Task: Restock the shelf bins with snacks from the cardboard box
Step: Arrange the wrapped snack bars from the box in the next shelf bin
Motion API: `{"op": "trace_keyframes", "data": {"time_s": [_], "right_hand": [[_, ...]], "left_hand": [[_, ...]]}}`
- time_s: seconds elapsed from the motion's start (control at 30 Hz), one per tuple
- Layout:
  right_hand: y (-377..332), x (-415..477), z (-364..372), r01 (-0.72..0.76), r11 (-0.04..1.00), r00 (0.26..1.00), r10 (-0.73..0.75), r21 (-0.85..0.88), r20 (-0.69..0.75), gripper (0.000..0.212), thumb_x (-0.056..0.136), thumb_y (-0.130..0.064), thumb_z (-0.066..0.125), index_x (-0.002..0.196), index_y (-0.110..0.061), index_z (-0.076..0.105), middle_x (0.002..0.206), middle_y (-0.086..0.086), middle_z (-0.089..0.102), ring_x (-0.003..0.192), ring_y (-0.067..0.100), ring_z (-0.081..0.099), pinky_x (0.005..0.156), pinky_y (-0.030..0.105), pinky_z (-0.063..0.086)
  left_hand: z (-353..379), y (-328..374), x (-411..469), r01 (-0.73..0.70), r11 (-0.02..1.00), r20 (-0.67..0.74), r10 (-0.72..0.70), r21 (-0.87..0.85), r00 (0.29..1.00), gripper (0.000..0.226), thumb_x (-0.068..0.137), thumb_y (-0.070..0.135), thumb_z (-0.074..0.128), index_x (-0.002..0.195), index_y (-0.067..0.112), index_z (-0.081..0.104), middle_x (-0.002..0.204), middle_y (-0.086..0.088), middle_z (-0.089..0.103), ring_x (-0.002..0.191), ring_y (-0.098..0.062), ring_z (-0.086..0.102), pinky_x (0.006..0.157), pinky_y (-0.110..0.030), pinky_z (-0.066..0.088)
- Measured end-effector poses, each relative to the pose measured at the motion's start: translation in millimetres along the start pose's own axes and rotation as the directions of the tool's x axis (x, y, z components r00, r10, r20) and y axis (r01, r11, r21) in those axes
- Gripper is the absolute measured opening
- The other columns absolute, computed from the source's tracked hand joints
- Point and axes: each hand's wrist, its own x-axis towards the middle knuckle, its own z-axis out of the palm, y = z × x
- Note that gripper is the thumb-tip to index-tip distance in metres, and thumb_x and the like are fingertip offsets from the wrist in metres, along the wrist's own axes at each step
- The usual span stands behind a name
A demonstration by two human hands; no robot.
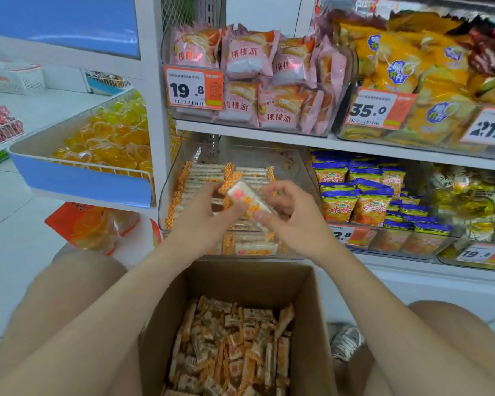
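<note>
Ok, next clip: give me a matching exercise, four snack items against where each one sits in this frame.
Items:
1. white and orange snack bar
2. pink pastry packs
3. yellow jelly cups
4. loose snack bars

Places:
A. wire-fronted bin with the blue front, at left
B. inside the cardboard box
C. held between the left hand and the right hand, above the clear bin
D. upper shelf bin behind the 19.8 price tag

Pairs: 1-C, 2-D, 3-A, 4-B
</note>
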Motion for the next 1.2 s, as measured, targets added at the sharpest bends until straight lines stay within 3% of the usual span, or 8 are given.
{"op": "trace_keyframes", "data": {"time_s": [0.1,0.2,0.4,0.5,0.67,0.77,0.9,1.2], "right_hand": [[16,22,-13,0.007,0.899,0.999,-0.024,-0.437,-0.032,0.053,0.093,-0.027,0.078,0.139,-0.031,0.053,0.129,-0.003,0.069,0.121,0.02,0.064,0.103,0.046,0.052],[33,37,-15,0.076,0.645,0.996,-0.01,-0.761,0.091,0.053,0.097,-0.031,0.074,0.146,-0.031,0.053,0.14,-0.002,0.064,0.135,0.028,0.05,0.108,0.051,0.04],[46,60,10,0.068,0.736,0.987,0.048,-0.674,0.153,0.052,0.092,-0.029,0.081,0.141,-0.026,0.063,0.141,0.006,0.061,0.134,0.027,0.054,0.114,0.045,0.044],[46,67,20,0.03,0.655,0.996,0.045,-0.755,0.079,0.053,0.089,-0.037,0.082,0.139,-0.034,0.065,0.143,0.013,0.048,0.14,0.038,0.042,0.122,0.051,0.034],[40,73,23,-0.019,0.717,0.999,0.045,-0.697,0.02,0.048,0.082,-0.028,0.089,0.127,-0.028,0.072,0.131,0.007,0.068,0.124,0.028,0.062,0.1,0.045,0.055],[40,73,28,0.023,0.719,0.996,0.047,-0.695,0.081,0.033,0.083,-0.025,0.089,0.114,-0.027,0.078,0.132,0.005,0.067,0.127,0.027,0.06,0.109,0.044,0.047],[41,68,29,-0.028,0.701,0.998,0.055,-0.713,0.015,0.037,0.081,-0.033,0.09,0.116,-0.034,0.077,0.138,0.008,0.061,0.139,0.034,0.048,0.122,0.051,0.031],[48,64,20,-0.092,0.782,0.996,0.061,-0.616,-0.071,0.037,0.078,-0.031,0.093,0.11,-0.026,0.076,0.13,0.005,0.069,0.126,0.023,0.062,0.104,0.04,0.053]], "left_hand": [[4,-12,4,-0.083,0.857,-0.066,0.135,0.508,0.989,0.054,0.096,0.032,0.071,0.145,0.024,0.05,0.142,-0.002,0.046,0.133,-0.026,0.048,0.111,-0.044,0.043],[8,-20,6,-0.109,0.696,0.046,0.108,0.71,0.993,0.032,0.099,0.029,0.062,0.131,0.028,0.059,0.14,0.0,0.043,0.134,-0.033,0.04,0.107,-0.052,0.038],[5,-26,10,-0.198,0.633,0.147,0.133,0.748,0.98,0.027,0.098,0.036,0.069,0.124,0.043,0.066,0.13,0.007,0.042,0.124,-0.028,0.042,0.102,-0.048,0.038],[3,-28,14,-0.26,0.57,0.211,0.152,0.779,0.966,0.036,0.098,0.03,0.071,0.128,0.048,0.064,0.127,0.008,0.044,0.122,-0.026,0.045,0.1,-0.047,0.037],[-7,-36,18,-0.247,0.638,0.224,0.119,0.729,0.967,0.034,0.1,0.024,0.068,0.126,0.044,0.056,0.105,0.012,0.043,0.115,-0.024,0.052,0.093,-0.05,0.048],[-13,-41,20,-0.242,0.646,0.217,0.12,0.724,0.969,0.028,0.1,0.025,0.067,0.12,0.04,0.055,0.1,0.01,0.043,0.109,-0.024,0.05,0.094,-0.049,0.048],[-19,-43,17,-0.234,0.623,0.204,0.12,0.746,0.972,0.02,0.1,0.032,0.067,0.116,0.034,0.056,0.109,0.005,0.05,0.113,-0.026,0.05,0.097,-0.046,0.048],[-11,-40,11,-0.33,0.605,0.303,0.151,0.725,0.941,0.05,0.102,0.019,0.053,0.146,0.038,0.04,0.141,0.003,0.042,0.13,-0.026,0.042,0.107,-0.049,0.04]]}}
